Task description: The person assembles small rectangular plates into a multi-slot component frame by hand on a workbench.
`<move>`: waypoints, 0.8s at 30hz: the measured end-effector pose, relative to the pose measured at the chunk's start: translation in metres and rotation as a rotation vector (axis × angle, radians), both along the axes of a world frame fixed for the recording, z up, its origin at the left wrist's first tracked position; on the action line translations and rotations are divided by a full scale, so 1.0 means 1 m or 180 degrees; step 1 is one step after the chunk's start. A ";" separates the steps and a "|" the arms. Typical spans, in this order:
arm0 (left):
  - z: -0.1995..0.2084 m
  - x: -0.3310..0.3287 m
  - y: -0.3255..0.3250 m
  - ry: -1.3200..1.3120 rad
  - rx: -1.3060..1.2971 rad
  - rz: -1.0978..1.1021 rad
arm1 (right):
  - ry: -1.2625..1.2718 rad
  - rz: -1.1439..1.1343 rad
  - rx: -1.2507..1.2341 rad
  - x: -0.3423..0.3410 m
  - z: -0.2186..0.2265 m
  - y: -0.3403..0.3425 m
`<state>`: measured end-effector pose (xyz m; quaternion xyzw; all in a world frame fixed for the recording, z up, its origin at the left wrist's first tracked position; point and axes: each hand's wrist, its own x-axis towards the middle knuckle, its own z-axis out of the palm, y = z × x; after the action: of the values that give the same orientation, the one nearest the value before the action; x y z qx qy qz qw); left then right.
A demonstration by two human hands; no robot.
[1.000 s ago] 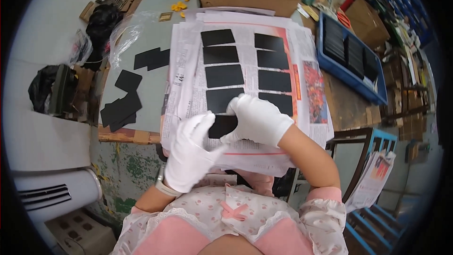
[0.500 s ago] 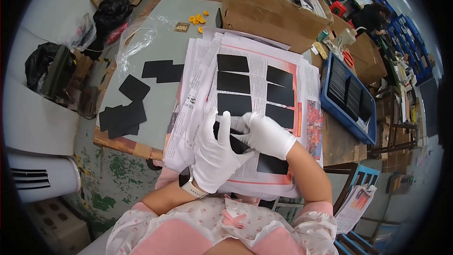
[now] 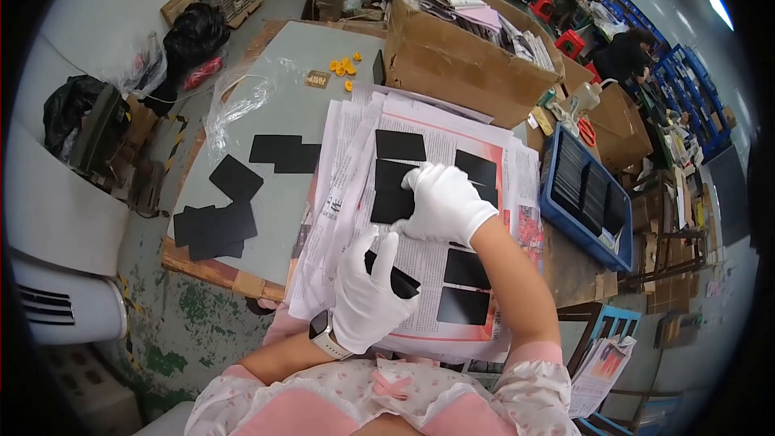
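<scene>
My left hand (image 3: 371,295), in a white glove, is closed round a small stack of black cards (image 3: 402,281) low over the printed sheets. Farther up, my gloved right hand (image 3: 448,203) has its fingers bent together at the right edge of a black card (image 3: 391,207). That card is the nearest of the left column; another black card (image 3: 400,145) lies at the column's far end. The right column is partly covered by my right hand and forearm; its nearest black card (image 3: 463,306) shows whole. Printed paper sheets (image 3: 424,319) lie beneath the cards.
Loose black cards (image 3: 214,230) lie on the grey tabletop (image 3: 299,48) at left, with clear plastic film (image 3: 234,109) and small yellow pieces (image 3: 343,66). A cardboard box (image 3: 460,60) of papers stands behind. At right are a blue crate (image 3: 557,206) of black cards and orange scissors (image 3: 587,132).
My right hand has moved from beside my left hand up to the left column's nearest card. The left hand still holds its stack. The whole view has shifted slightly.
</scene>
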<state>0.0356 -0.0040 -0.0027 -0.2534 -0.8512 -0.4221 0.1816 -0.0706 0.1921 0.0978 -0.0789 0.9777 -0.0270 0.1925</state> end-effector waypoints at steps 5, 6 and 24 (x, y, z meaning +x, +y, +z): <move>-0.001 -0.002 -0.002 0.0008 0.0071 -0.0071 | 0.0306 -0.0083 0.0202 -0.035 -0.005 0.009; 0.000 -0.002 -0.004 -0.0038 0.0088 -0.0092 | 0.0129 -0.0067 0.0190 -0.040 -0.005 0.010; -0.009 -0.001 -0.004 -0.0105 0.0133 -0.0265 | -0.0128 -0.0068 -0.0300 -0.081 -0.018 0.028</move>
<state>0.0350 -0.0082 -0.0119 -0.2778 -0.8338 -0.4511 0.1551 -0.1514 0.2205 0.0798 -0.0769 0.9721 -0.0766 0.2079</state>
